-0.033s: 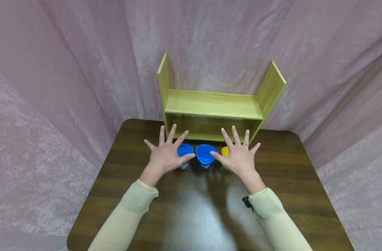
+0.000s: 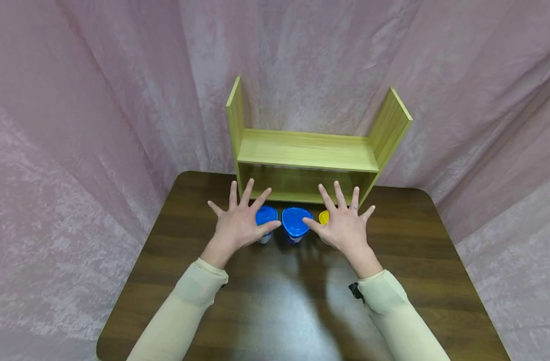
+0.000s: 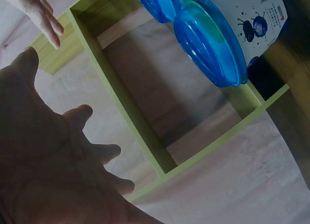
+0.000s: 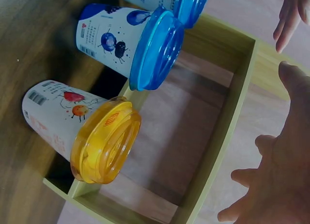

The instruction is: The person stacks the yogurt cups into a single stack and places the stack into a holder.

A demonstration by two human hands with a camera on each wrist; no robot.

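Observation:
Three white printed cups with plastic lids stand in a row on the table: a left blue-lidded cup (image 2: 266, 214), a middle blue-lidded cup (image 2: 296, 221) and a yellow-lidded cup (image 2: 324, 217). Above the left cup, partly covering it in the head view, my left hand (image 2: 239, 220) has its fingers spread and holds nothing. My right hand (image 2: 345, 225), also spread and holding nothing, hides most of the yellow-lidded cup. Its thumb overlaps the middle lid in the head view. Berry and fruit drawings show on the yellow-lidded cup (image 4: 72, 117) and the middle cup (image 4: 114, 42) in the right wrist view.
Behind the cups, a light wooden shelf (image 2: 306, 148) with two upright sides stands at the back of the dark wooden table (image 2: 175, 250). Pink curtains (image 2: 320, 60) hang behind and at both sides.

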